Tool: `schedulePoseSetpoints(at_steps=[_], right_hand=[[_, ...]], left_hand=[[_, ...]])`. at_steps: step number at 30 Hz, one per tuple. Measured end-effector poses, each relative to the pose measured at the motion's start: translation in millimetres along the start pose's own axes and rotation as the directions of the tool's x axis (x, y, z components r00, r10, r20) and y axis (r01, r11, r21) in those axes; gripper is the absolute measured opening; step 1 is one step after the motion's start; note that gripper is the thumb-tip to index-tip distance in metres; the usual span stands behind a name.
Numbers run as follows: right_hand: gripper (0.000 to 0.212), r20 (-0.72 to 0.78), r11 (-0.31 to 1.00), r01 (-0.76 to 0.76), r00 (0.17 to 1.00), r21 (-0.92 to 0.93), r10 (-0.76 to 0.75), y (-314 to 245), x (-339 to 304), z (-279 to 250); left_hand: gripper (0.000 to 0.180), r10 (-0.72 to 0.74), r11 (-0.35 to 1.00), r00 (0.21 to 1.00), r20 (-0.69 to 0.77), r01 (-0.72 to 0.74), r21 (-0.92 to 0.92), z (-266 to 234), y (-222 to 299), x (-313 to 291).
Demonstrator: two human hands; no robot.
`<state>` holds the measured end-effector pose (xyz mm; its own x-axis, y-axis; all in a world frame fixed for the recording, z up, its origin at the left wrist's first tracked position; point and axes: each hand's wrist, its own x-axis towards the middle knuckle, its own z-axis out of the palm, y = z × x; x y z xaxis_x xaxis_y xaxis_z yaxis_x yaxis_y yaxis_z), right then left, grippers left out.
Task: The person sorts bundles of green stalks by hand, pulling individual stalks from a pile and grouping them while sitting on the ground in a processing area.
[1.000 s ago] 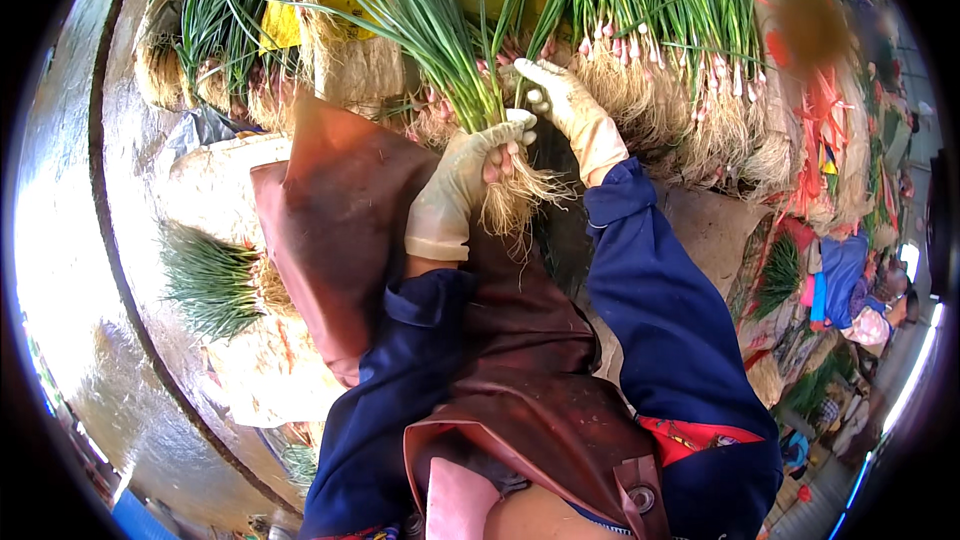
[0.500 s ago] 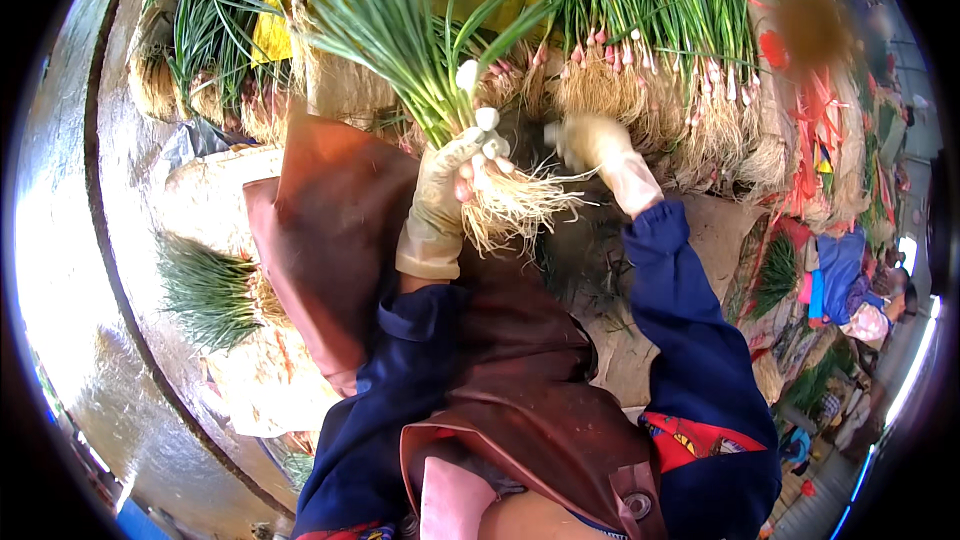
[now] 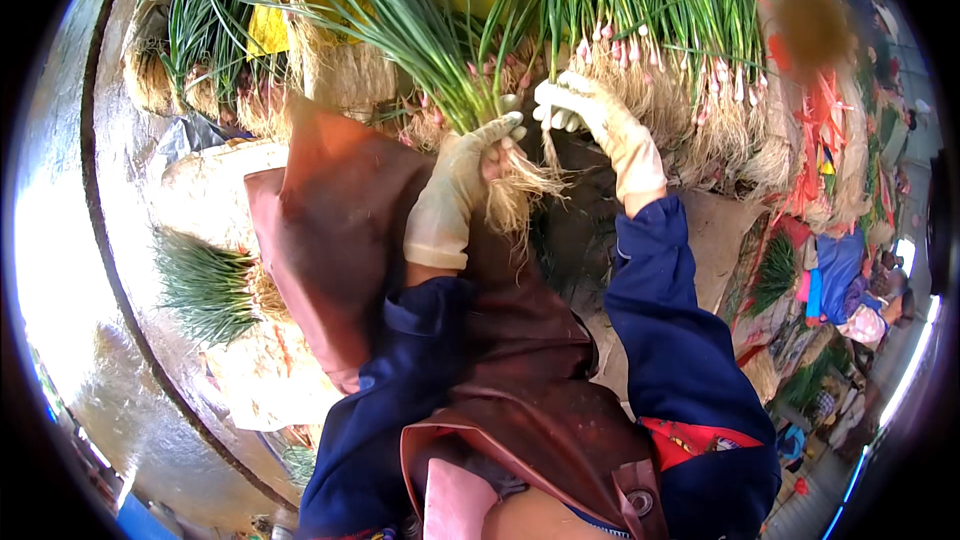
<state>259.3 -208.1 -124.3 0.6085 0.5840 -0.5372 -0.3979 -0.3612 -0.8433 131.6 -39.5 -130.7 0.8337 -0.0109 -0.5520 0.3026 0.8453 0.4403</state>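
Observation:
My left hand (image 3: pixel 447 190), in a pale rubber glove, is closed around a bunch of spring onions (image 3: pixel 450 65). Their long green leaves point up and to the left, and stringy roots (image 3: pixel 520 190) spill out below the thumb. Just to the right, my gloved right hand (image 3: pixel 612 135) has its fingers bent together around a single spring onion (image 3: pixel 549 145), whose roots dangle under the fingertips. The two hands are a little apart. A brown apron (image 3: pixel 350 210) covers my lap below them.
Rows of spring onions (image 3: pixel 690 30) with pinkish bulbs lie along the far side, beside yellow sheeting (image 3: pixel 270 25). A smaller bundle (image 3: pixel 210 285) rests at left on pale sacking. Red plastic strips (image 3: pixel 812 130) hang at right, and a person in blue (image 3: pixel 843 275) is farther off.
My right hand, blurred before, has moved slightly left and up, and a single spring onion now shows at its fingers. My left hand has shifted slightly right with its bunch, turning the bulbs from view.

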Motion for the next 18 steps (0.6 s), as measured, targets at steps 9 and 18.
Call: schedulePoseSetpoints(at_steps=[9, 18], right_hand=[[0.023, 0.014, 0.859, 0.063, 0.997, 0.509, -0.082, 9, -3, 48], [0.031, -0.443, 0.827, 0.159, 0.782, -0.539, -0.439, 21, 3, 42]], left_hand=[[0.016, -0.087, 0.932, 0.996, -0.01, 0.085, 0.353, -4, -5, -5], [0.03, -0.246, 0.961, 0.965, 0.085, 0.232, 0.151, -7, 2, -11]])
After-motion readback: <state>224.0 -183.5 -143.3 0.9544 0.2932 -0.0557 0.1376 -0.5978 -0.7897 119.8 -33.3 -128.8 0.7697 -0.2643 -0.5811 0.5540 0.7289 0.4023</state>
